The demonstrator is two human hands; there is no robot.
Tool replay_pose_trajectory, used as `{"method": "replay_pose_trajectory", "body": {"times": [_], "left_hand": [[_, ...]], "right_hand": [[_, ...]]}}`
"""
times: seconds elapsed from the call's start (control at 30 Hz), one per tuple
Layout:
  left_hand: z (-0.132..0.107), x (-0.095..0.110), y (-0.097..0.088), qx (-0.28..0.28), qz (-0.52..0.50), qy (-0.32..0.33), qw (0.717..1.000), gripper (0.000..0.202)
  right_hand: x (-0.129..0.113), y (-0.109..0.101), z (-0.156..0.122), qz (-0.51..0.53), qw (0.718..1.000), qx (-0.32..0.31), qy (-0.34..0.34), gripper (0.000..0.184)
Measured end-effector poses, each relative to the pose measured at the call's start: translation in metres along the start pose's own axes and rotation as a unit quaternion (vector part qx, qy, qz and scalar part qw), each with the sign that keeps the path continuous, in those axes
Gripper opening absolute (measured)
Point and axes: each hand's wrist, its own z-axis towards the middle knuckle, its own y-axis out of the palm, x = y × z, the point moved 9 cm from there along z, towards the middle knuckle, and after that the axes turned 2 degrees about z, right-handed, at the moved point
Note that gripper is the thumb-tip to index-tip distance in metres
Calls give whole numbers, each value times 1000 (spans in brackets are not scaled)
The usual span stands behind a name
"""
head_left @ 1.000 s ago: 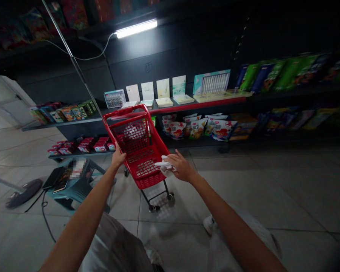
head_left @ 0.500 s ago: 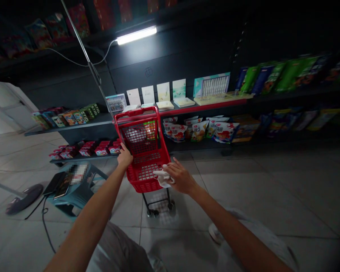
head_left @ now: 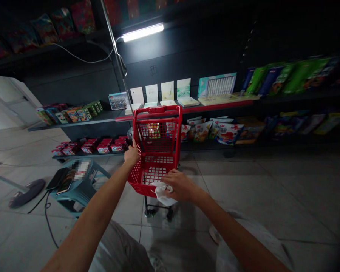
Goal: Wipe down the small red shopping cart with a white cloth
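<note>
A red plastic shopping cart on black wheels stands upright in front of me, its basket holding nothing I can see. My left hand is closed on the upper edge of the basket's left side. At the basket's near right corner, my right hand grips a crumpled white cloth, which lies against the near rim. Part of that rim is hidden behind the cloth and fingers.
Behind the cart, a dark shelf bears books, boxes and snack bags. To the left stands a blue-green stool with dark items on it, beside a pole's round base. A cable trails on the floor.
The cart has shifted right and turned, and its handle now sits further right. My left hand has moved right with it. My right hand and the cloth are slightly lower, on the near rim.
</note>
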Motion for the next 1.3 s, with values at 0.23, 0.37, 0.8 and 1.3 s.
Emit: {"method": "replay_pose_trajectory", "body": {"times": [0.23, 0.37, 0.8, 1.3], "left_hand": [[6, 12, 2, -13, -21, 73, 997, 85], [6, 22, -2, -11, -27, 104, 994, 82], [1, 49, -5, -20, -8, 134, 991, 94], [3, 37, -3, -41, -14, 139, 989, 94]], "right_hand": [[-23, 1, -8, 41, 999, -6, -21, 23], [3, -15, -12, 38, 999, 25, -23, 12], [157, -89, -38, -85, 921, 312, 216, 26], [-47, 2, -24, 71, 992, 101, -23, 30]]}}
